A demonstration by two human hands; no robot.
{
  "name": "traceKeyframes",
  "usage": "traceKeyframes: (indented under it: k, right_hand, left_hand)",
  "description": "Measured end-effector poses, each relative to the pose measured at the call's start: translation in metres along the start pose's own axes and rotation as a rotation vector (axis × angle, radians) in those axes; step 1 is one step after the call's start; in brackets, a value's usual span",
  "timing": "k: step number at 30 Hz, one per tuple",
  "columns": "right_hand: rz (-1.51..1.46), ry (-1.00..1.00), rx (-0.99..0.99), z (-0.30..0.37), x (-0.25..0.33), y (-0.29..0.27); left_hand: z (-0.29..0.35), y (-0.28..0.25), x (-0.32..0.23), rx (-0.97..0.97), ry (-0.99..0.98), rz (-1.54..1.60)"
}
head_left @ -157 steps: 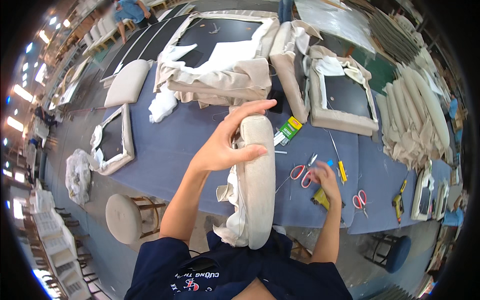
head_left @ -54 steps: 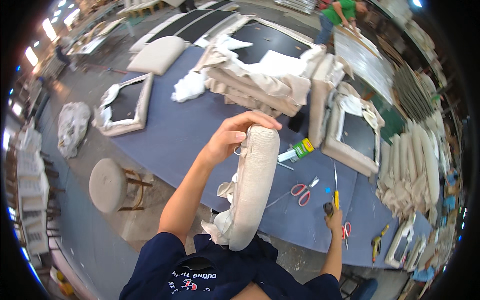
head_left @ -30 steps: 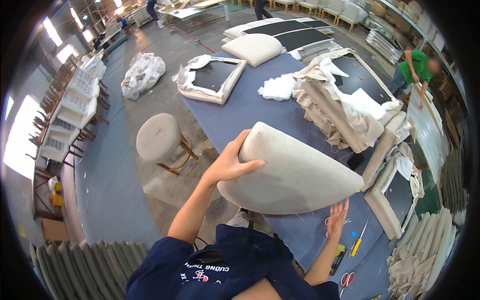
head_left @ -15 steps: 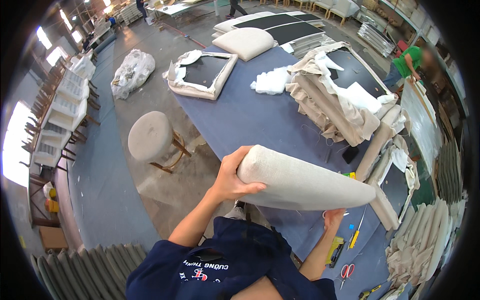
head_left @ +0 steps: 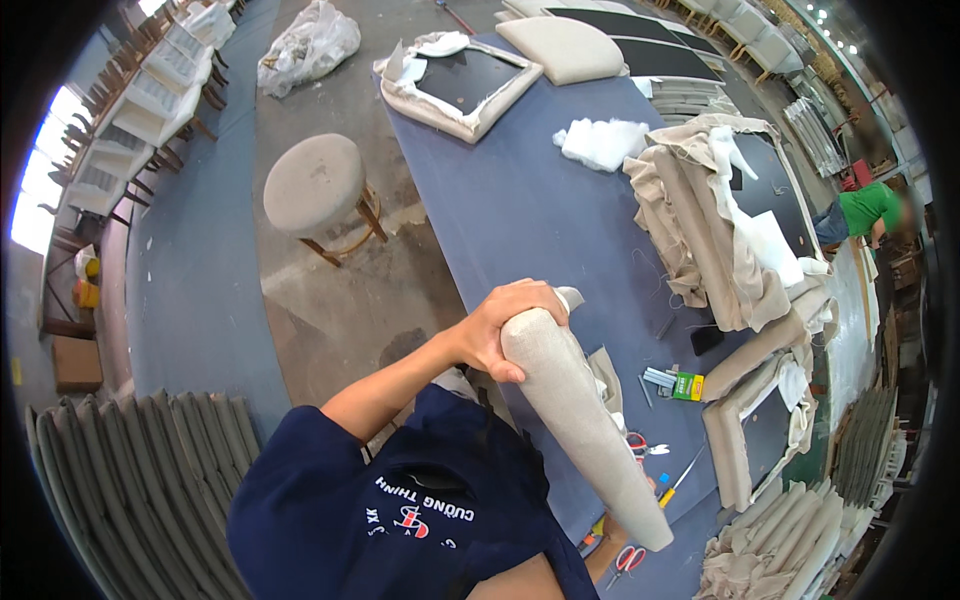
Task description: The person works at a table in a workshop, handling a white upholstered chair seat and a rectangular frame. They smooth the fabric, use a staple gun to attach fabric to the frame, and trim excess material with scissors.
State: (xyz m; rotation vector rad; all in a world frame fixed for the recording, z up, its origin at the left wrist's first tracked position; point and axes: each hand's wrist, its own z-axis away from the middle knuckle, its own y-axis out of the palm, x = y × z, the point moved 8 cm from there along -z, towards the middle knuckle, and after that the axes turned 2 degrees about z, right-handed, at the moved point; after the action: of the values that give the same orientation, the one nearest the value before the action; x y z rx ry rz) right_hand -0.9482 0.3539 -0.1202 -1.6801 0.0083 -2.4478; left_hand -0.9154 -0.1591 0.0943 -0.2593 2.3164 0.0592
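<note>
We hold the beige cushion [head_left: 578, 405], left hand [head_left: 513, 318] curled round its upper end; whether our right hand [head_left: 611, 530] grips its lower end, we cannot tell.

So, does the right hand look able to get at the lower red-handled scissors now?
Probably yes: the scissors lie close beside the right hand, and nothing seems to cover them. However, the cushion hides part of that hand, so its grip is unclear.
</note>
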Motion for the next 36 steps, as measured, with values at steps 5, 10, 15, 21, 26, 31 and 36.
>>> traceKeyframes:
  k: [5,10,15,21,26,31,36]
  right_hand:
    - [0.037,0.14,0.023,0.013,-0.02,0.009]
    - [0.073,0.233,0.05,0.019,-0.033,0.015]
    - [0.107,0.281,0.07,0.02,-0.038,0.019]
    - [0.127,0.307,0.076,0.023,-0.039,0.018]
    - [0.136,0.317,0.086,0.025,-0.039,0.02]
    - [0.142,0.332,0.094,0.027,-0.041,0.022]
    - [0.159,0.336,0.104,0.032,-0.041,0.022]
  left_hand:
    - [-0.005,-0.001,0.003,0.009,-0.012,0.041]
    - [-0.014,-0.018,0.009,-0.161,-0.045,0.093]
    - [-0.009,-0.02,0.007,-0.342,-0.066,0.26]
    - [-0.025,-0.007,0.0,-0.176,-0.073,0.238]
    - [-0.031,-0.004,0.006,-0.101,-0.121,0.256]
    - [-0.04,-0.002,0.009,-0.04,-0.137,0.242]
    - [-0.044,-0.002,0.01,-0.018,-0.157,0.254]
